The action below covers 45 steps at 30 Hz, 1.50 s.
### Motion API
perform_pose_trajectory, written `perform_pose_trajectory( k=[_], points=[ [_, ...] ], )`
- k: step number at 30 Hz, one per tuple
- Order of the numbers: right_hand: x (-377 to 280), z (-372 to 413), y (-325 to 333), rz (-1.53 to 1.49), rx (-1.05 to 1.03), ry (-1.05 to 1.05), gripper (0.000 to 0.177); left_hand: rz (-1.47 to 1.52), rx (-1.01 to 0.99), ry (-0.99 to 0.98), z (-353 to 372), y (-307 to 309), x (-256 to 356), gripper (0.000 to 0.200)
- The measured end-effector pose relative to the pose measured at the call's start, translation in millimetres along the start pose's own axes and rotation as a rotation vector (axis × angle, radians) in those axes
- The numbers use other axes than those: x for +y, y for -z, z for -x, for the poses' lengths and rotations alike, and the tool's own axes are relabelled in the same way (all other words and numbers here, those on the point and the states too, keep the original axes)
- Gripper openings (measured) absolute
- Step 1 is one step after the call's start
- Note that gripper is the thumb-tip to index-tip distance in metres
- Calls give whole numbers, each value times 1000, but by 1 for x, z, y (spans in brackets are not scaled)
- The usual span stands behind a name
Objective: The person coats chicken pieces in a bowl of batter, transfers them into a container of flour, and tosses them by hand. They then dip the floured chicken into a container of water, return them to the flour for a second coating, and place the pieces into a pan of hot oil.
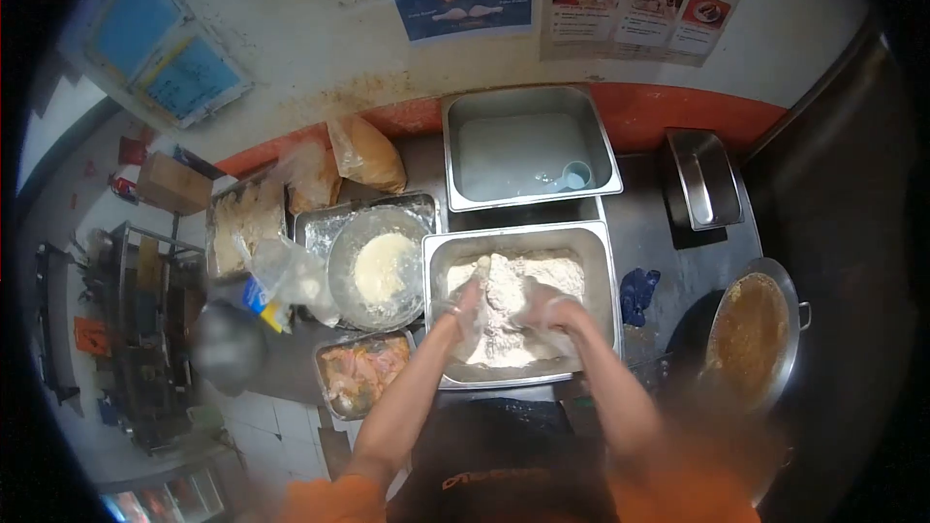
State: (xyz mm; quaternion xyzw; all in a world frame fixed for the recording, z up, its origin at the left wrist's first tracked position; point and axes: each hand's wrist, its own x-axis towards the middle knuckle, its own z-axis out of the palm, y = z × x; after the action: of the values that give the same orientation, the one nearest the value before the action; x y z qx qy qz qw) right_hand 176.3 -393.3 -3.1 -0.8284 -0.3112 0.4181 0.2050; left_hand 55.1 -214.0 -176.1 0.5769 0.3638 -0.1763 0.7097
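Both my hands, in thin clear gloves, are down in a deep steel pan (608,329) of white flour (570,276). My left hand (469,312) is at the left side of a raised, lumpy flour-covered heap (502,289). On the heap's right side, my right hand (548,310) is bent inward and smeared by motion. Flour and blur hide the fingertips of both hands, so their grip does not show. Whether food pieces lie inside the heap I cannot make out.
Left of the pan are a bowl of pale powder (380,269) and a tray of raw meat pieces (360,368). Behind stands a steel pan of water (513,147) with a light-blue cup (575,176). At right are a dark-blue crumpled plastic (637,296) and a wok of brown oil (751,334).
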Motion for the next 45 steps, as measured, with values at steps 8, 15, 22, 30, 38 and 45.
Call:
perform_pose_trajectory(
  k=[8, 15, 22, 30, 38, 45],
  points=[
    [22, -29, -27, 16, 31, -91, 77, 109, 44, -296, -3, -24, 18, 62],
    [53, -53, -25, -320, 32, -151, 52, -229, 359, -116, 16, -39, 49, 59],
    [68, -34, -25, -242, -22, 32, 58, -450, 302, -104, 76, -8, 86, 58],
    [52, -1, -13, -4, -105, 90, 51, -60, 259, 45, 96, -8, 58, 74],
    [63, -17, -44, -245, 109, -50, 65, 88, -47, 62, 80, -12, 54, 64],
    [33, -54, -53, -174, 199, -125, 89, 87, 149, 78, 29, -5, 39, 86]
  ],
)
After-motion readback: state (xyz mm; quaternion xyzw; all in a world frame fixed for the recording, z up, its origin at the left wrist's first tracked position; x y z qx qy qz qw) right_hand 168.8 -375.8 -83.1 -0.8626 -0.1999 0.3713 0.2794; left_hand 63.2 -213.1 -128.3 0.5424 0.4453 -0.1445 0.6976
